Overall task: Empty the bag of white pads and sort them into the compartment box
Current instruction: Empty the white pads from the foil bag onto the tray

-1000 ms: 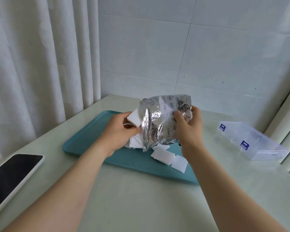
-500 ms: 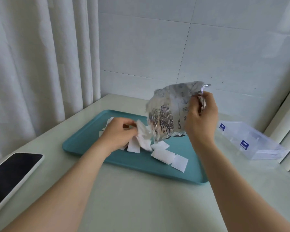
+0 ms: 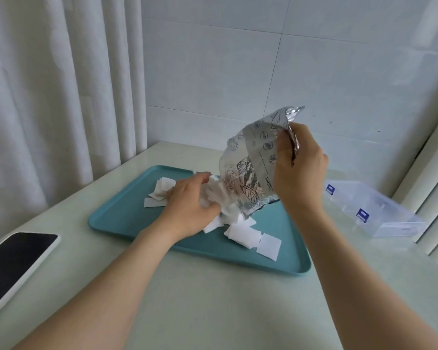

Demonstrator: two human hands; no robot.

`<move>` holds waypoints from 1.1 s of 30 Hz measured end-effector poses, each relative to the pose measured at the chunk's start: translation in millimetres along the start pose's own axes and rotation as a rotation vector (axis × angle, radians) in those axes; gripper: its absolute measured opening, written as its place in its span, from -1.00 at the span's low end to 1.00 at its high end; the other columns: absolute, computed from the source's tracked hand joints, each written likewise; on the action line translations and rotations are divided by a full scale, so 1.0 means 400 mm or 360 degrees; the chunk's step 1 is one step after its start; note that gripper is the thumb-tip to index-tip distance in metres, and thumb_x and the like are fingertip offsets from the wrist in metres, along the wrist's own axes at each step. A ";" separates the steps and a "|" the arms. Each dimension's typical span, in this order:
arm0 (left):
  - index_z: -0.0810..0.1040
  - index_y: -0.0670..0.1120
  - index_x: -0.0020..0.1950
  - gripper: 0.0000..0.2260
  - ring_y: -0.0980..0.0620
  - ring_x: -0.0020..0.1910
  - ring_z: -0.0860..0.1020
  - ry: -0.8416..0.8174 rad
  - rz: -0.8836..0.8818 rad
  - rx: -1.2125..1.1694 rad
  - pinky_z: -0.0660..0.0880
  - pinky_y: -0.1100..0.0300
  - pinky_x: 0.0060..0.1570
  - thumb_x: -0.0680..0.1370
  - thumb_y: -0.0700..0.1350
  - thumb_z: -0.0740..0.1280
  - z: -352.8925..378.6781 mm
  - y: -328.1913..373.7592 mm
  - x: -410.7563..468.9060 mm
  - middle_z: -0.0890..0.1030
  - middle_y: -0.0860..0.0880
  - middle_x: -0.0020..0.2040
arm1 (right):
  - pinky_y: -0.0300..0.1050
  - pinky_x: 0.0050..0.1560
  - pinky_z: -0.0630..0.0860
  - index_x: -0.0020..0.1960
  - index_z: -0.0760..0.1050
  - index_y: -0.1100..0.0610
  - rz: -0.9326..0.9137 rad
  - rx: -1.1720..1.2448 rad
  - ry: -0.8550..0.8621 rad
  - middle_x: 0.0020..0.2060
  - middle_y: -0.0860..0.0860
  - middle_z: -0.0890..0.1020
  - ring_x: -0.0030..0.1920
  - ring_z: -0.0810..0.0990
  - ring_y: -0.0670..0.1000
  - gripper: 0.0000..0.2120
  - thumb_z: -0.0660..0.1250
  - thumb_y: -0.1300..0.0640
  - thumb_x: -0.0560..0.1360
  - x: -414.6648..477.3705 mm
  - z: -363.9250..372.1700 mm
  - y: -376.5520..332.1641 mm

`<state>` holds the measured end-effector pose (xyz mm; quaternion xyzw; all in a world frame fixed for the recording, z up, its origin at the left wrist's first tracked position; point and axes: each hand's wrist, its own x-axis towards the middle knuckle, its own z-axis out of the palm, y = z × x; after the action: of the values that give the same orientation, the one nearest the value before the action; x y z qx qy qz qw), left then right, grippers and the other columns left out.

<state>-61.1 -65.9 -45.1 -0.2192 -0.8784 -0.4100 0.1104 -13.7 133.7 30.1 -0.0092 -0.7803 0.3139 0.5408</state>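
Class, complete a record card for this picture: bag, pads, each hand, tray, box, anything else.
bag: silver foil bag, tipped mouth-down over the teal tray
pads: white pads lie loose on the tray, more spilling from the bag
right hand: grips the bag's upper end
left hand: grips a bunch of pads at the bag's mouth
box: clear compartment box on the table, right of the tray, apart from it
other: dark-screened phone at the table's left edge
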 end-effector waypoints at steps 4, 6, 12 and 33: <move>0.10 0.16 0.66 -0.27 0.17 0.44 0.37 -0.0175 -0.0177 -0.0536 0.25 0.15 0.45 0.59 -0.07 0.42 -0.005 0.013 0.005 0.40 0.19 0.47 | -0.05 -0.22 0.32 0.05 0.55 0.11 0.0210 0.0226 0.0015 -0.31 -0.07 0.54 -0.27 0.42 0.03 -0.86 0.22 0.12 0.67 -0.003 0.005 0.012; 0.35 0.18 0.53 -0.46 0.40 0.25 0.47 -0.0250 -0.0058 -0.0680 0.34 0.28 0.36 0.60 -0.08 0.45 -0.007 0.017 0.005 0.50 0.33 0.30 | -0.08 -0.22 0.36 0.01 0.52 0.06 0.0325 0.0336 -0.0015 -0.36 -0.13 0.48 -0.30 0.39 0.00 -0.87 0.21 0.10 0.66 -0.009 0.015 0.027; 0.67 0.08 0.16 -0.84 0.04 0.11 0.64 -0.0008 0.0245 -0.0515 0.54 0.00 0.22 0.59 -0.08 0.47 -0.001 -0.009 0.024 0.72 0.11 0.05 | -0.07 -0.24 0.39 0.14 0.50 0.02 0.0534 0.0442 -0.0159 -0.33 -0.10 0.52 -0.34 0.42 0.00 -0.85 0.24 0.04 0.62 -0.025 0.046 0.029; 0.56 -0.05 -0.05 -0.79 -0.01 -0.08 0.50 0.0859 -0.0097 -0.0029 0.46 0.05 -0.07 0.62 0.09 0.39 -0.016 -0.062 0.028 0.53 -0.08 0.02 | -0.08 -0.22 0.23 0.13 0.61 0.11 0.0288 0.0026 0.0134 -0.35 -0.07 0.56 -0.33 0.44 0.04 -0.82 0.25 0.10 0.66 0.004 -0.009 0.018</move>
<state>-82.6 -81.6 -53.5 -0.0763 -0.8197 -0.4647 0.3261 -13.4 141.6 28.6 -0.0886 -0.7503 0.3671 0.5427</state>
